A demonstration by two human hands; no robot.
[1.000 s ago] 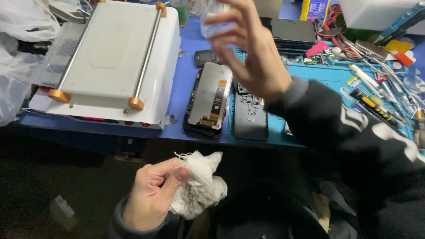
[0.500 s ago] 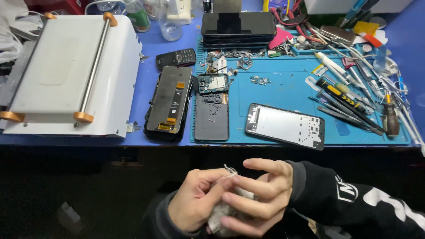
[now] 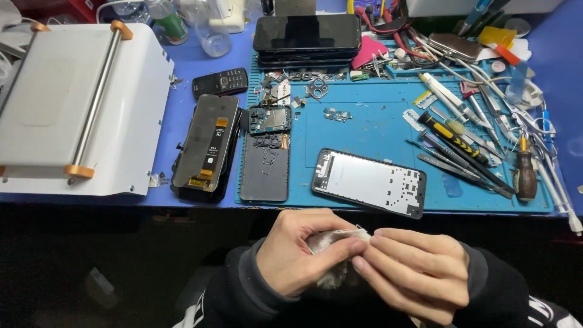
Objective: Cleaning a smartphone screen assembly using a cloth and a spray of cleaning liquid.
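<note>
Both hands closed on a white wad of cloth below the desk edge

The right hand (image 3: 419, 273), up at the desk a second ago, has come down to join the left hand (image 3: 297, 255); together they pinch and work the cloth (image 3: 331, 243) in front of the desk (image 3: 182, 67), just short of the phone frame (image 3: 368, 182) on the blue mat (image 3: 376, 121)

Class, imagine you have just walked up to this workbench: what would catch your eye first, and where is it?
First, the two hands low in the middle: the left hand and right hand pinch a crumpled white cloth between them. Just above, an opened phone frame lies on the blue mat. At far left stands a large white machine with a metal bar.
</note>
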